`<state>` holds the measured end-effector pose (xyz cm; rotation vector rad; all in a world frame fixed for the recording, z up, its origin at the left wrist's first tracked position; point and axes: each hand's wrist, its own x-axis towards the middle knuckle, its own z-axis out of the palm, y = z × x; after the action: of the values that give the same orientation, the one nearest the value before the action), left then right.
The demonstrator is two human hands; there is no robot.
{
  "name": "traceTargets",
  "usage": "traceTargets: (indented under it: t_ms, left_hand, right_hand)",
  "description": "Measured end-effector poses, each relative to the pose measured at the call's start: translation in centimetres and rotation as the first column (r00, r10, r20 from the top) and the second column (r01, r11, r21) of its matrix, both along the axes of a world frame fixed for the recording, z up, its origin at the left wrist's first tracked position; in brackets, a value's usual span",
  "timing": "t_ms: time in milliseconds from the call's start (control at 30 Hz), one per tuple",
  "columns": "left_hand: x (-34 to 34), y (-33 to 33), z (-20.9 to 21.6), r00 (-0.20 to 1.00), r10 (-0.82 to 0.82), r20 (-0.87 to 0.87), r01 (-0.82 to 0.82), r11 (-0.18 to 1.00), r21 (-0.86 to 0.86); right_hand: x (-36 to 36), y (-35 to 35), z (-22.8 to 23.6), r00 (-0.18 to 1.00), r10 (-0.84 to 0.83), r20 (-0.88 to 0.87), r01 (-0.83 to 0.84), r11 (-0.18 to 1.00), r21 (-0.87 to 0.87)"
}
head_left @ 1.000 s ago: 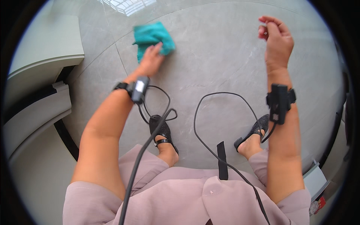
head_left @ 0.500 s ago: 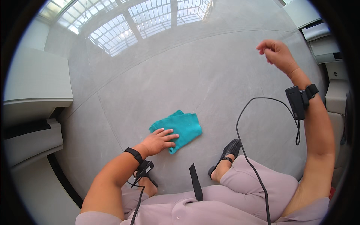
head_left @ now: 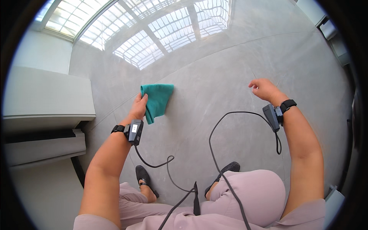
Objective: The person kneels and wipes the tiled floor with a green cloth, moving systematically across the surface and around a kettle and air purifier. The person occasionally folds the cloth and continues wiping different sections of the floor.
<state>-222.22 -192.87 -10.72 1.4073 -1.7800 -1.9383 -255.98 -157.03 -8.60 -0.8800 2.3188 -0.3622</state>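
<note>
Mauve fabric covers the person's legs (head_left: pixel 253 189) at the near edge of the grey floor (head_left: pixel 207 84), with a black strap (head_left: pixel 196 199) sticking up between the knees. Just past it stand two dark woven shoes, the left one (head_left: pixel 142 175) and the right one (head_left: pixel 231 167). Black cables (head_left: pixel 210 142) loop above them up to a small dark box on each wrist. Beyond its box, the left hand (head_left: pixel 138 107) pinches the left edge of a teal cloth (head_left: pixel 159 99), thumb on top and the other fingers mostly hidden. The folded cloth lies toward the floor's left edge; whether its lower corner touches the floor, I cannot tell. The right hand (head_left: pixel 265 89) is well apart, toward the floor's right edge, its fingers loosely curled, short of a fist. A pale cabinet (head_left: pixel 48 96) lines the floor's left edge. Farther off, a gridded window (head_left: pixel 76 17) rises by the far left corner, its reflection (head_left: pixel 172 28) spread over the shiny floor.
</note>
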Motion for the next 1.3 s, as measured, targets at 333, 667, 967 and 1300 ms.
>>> traceTargets:
  t_ms: [333, 667, 967, 1300]
  left_hand:
    - [-11.5, -1.7, -2.0, 0.988, 0.133, 0.074, -0.081, 0.871, -0.484]
    - [-28.1, 15.9, -14.2, 0.827, -0.443, 0.346, 0.545, 0.480, -0.688]
    - [-24.3, 38.8, -9.4, -0.097, -0.971, 0.219, 0.960, -0.149, -0.237]
    - [-39.5, 11.4, 0.9, 0.600, -0.798, 0.051, 0.779, 0.570, -0.261]
  right_hand:
    - [0.3, 11.7, -10.0, 0.965, -0.239, 0.106, 0.258, 0.935, -0.245]
    - [8.9, 19.2, -10.6, 0.664, -0.639, 0.389, 0.748, 0.561, -0.355]
    - [12.4, 22.9, -10.0, 0.290, -0.720, 0.630, 0.952, 0.150, -0.267]
    - [4.3, 22.0, 4.3, 0.574, -0.762, 0.299, 0.809, 0.472, -0.351]
